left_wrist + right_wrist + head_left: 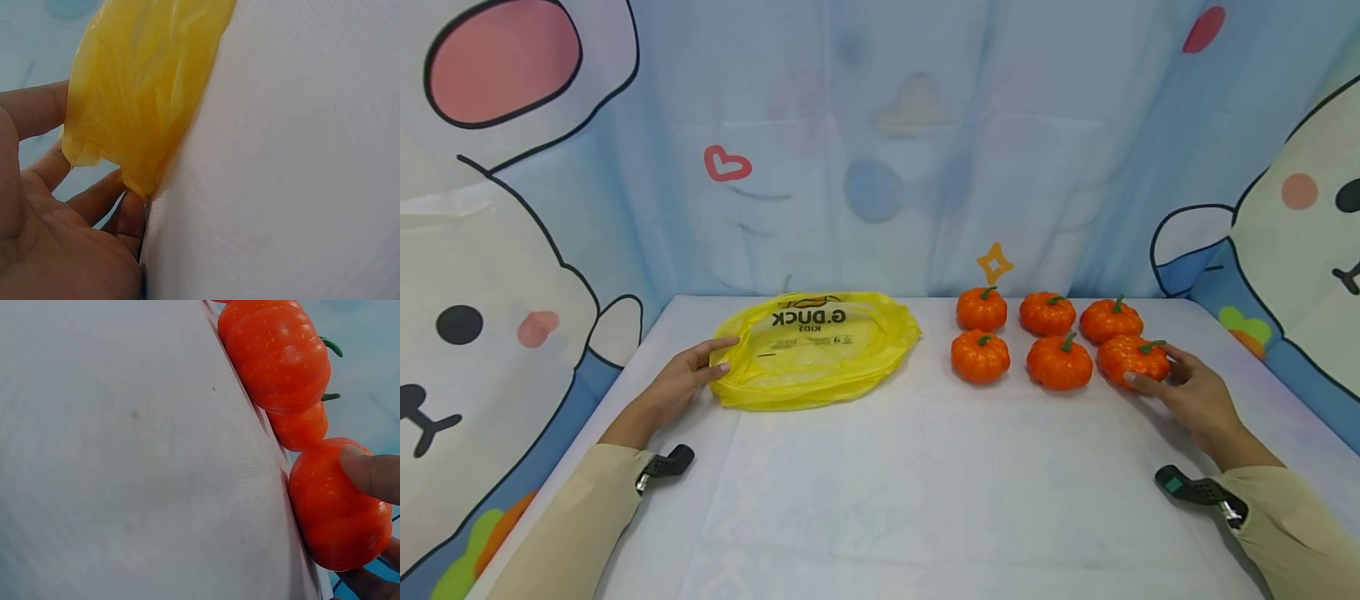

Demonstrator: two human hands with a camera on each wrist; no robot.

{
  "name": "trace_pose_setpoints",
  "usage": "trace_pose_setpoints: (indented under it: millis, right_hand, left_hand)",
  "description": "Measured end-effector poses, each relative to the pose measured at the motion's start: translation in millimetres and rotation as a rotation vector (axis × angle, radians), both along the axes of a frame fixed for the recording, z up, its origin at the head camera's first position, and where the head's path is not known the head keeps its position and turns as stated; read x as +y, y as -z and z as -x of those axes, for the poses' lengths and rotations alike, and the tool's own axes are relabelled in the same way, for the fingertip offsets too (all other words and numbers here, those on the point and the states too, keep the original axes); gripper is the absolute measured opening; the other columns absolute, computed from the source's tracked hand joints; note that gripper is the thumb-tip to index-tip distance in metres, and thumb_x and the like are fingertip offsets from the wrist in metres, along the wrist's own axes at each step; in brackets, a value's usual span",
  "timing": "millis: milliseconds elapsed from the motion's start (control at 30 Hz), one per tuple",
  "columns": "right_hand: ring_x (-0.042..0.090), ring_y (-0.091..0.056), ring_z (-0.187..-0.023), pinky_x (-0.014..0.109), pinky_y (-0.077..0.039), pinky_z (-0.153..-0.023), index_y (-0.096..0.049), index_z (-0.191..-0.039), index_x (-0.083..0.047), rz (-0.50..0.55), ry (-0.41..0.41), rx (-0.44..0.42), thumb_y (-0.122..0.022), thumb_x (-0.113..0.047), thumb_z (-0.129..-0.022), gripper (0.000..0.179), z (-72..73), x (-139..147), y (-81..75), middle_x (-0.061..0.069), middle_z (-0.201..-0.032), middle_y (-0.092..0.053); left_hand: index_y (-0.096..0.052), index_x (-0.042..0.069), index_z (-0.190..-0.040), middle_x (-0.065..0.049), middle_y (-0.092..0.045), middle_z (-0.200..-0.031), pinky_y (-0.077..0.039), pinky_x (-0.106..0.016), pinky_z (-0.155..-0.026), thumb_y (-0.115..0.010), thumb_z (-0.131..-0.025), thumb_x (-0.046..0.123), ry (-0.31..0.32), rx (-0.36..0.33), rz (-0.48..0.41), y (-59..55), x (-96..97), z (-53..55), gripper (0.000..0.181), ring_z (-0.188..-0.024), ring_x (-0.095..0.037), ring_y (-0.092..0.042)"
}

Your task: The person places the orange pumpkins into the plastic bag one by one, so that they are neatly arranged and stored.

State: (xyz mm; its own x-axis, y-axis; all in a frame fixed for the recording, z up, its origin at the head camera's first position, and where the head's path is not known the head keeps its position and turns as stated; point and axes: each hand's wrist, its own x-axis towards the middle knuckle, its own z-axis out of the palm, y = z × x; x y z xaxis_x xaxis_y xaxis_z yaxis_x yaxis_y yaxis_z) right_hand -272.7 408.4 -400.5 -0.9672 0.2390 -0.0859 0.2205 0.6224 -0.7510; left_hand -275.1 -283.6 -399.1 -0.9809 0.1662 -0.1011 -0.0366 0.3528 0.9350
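Observation:
My left hand (679,382) rests at the left end of a yellow plastic bag (808,371), which lies flat and printed with dark lettering. Its thumb and index fingertips touch the bag's edge in the head view; up close in the left wrist view, the loosely bent fingers (94,197) meet the bag's crumpled corner. On the right side, my right hand (1204,408) grips a small orange pumpkin (1131,360) with a green stem. The thumb presses its near side and the other fingers reach round the far side, partly hidden. This pumpkin is the front right one of the group.
Several more orange pumpkins (1060,363) stand close together in two rows on the white-covered table (925,483). Behind the table's back edge hangs a blue cartoon-printed curtain (880,150). Dark wrist straps (1198,490) sit over both beige sleeves.

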Motion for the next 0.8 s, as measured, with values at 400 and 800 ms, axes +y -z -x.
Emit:
trace_pose_setpoints:
  millis: [400, 800]
  right_hand:
    - [0.06, -0.018, -0.138, 0.072, -0.03, -0.105, -0.001, -0.157, -0.006, -0.024, 0.0, 0.005, -0.055, -0.06, -0.092, 0.101, -2.3, 6.3, -4.3, 0.039, -0.156, -0.012]
    - [0.058, -0.022, -0.138, 0.07, -0.033, -0.105, -0.001, -0.158, -0.01, 0.014, -0.025, 0.033, -0.061, -0.057, -0.09, 0.102, -7.6, -3.3, -23.1, 0.032, -0.161, -0.005]
  left_hand:
    - [-0.038, 0.011, -0.151, -0.014, -0.009, -0.167, 0.002, -0.064, -0.12, -0.058, -0.099, 0.019, 0.008, 0.002, 0.008, -0.7, -0.9, -1.0, 0.056, -0.153, -0.038, 0.002]
    - [-0.038, 0.011, -0.151, -0.014, -0.009, -0.167, 0.003, -0.065, -0.119, -0.057, -0.1, 0.019, 0.01, -0.005, 0.001, 0.2, -0.8, -0.9, 0.056, -0.153, -0.038, 0.002]
